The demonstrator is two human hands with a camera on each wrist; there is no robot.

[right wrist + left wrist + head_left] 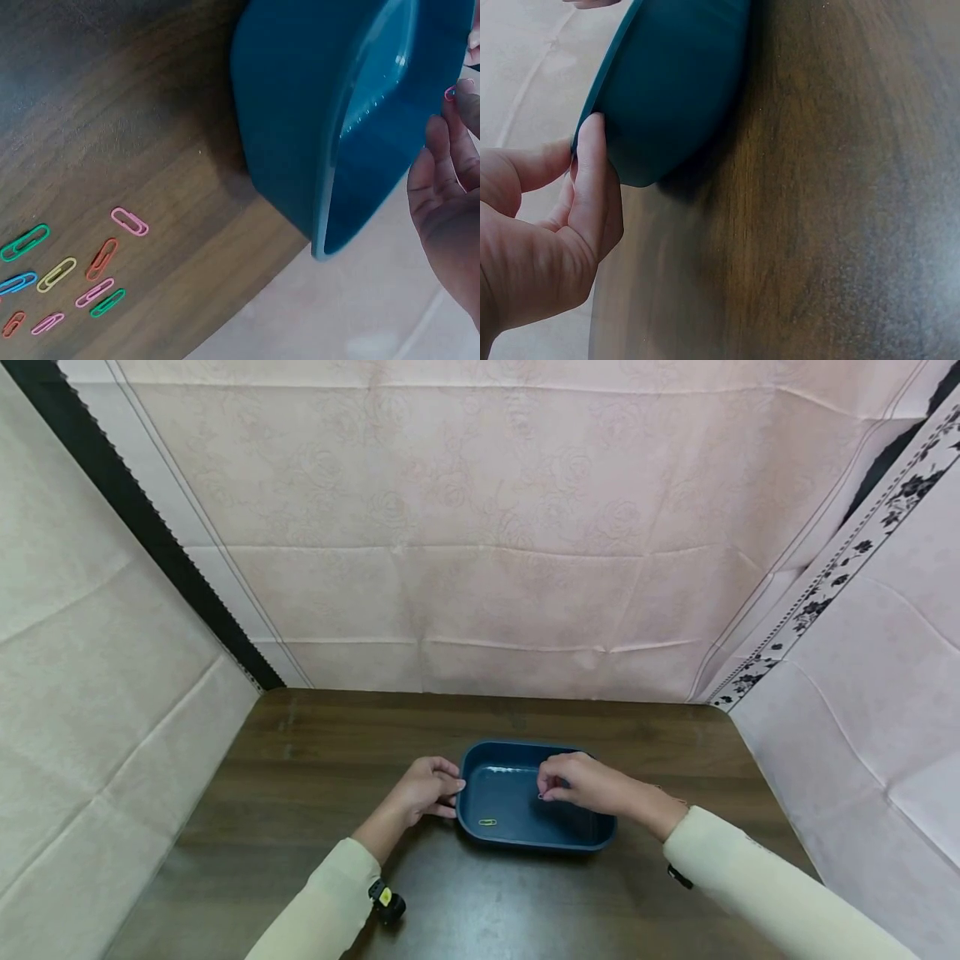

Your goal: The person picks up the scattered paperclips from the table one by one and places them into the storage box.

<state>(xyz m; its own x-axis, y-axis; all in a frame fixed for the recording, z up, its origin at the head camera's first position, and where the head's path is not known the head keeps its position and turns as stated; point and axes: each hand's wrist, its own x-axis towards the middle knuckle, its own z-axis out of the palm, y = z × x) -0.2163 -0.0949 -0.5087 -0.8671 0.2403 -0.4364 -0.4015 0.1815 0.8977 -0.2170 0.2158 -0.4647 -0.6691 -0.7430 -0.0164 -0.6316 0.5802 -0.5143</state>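
The tray (498, 792) looks smooth plastic, the table (480, 910) glossy wood.

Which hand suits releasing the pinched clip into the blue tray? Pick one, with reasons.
Right, I'd judge: the right hand pinches the pink clip over the blue tray, while the left hand grips its rim.

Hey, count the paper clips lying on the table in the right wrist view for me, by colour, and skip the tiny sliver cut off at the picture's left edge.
Pink paper clips: 3
Green paper clips: 2
Orange paper clips: 2
Yellow paper clip: 1
Blue paper clip: 1
Total: 9
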